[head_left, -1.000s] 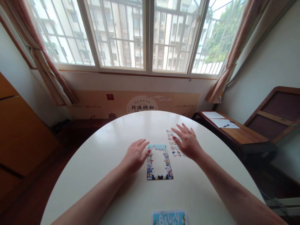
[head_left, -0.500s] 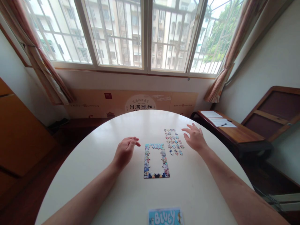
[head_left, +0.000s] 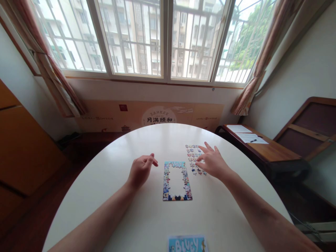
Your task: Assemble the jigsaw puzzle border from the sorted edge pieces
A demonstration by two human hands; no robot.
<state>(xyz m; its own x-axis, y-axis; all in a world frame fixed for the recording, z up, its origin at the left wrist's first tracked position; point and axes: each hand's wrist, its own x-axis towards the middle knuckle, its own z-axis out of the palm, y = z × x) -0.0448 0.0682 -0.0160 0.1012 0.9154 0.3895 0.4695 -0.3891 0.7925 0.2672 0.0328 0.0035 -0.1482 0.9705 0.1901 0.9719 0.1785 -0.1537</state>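
A jigsaw puzzle (head_left: 166, 183) lies on the white table, its border filled with colourful pieces and its middle bare and pale. To its right, loose jigsaw pieces (head_left: 192, 155) are set out in rows. Over the right side of those rows is my right hand (head_left: 211, 161), fingers spread and palm down, covering some of them; no piece shows in its grasp. My left hand (head_left: 141, 169) rests just left of the puzzle, with its fingers curled in and its thumb against the index finger. Nothing shows at its fingertips.
At the near edge of the view lies a blue card or box (head_left: 187, 244) lettered "BLUEY". The round white table (head_left: 110, 182) has a curved far edge. Beyond its right side stands a wooden bench (head_left: 273, 148) with papers (head_left: 252, 138) and a pen.
My right hand has moved left, from beside the loose pieces to over them. My left hand keeps its place beside the puzzle. The view has shifted slightly.
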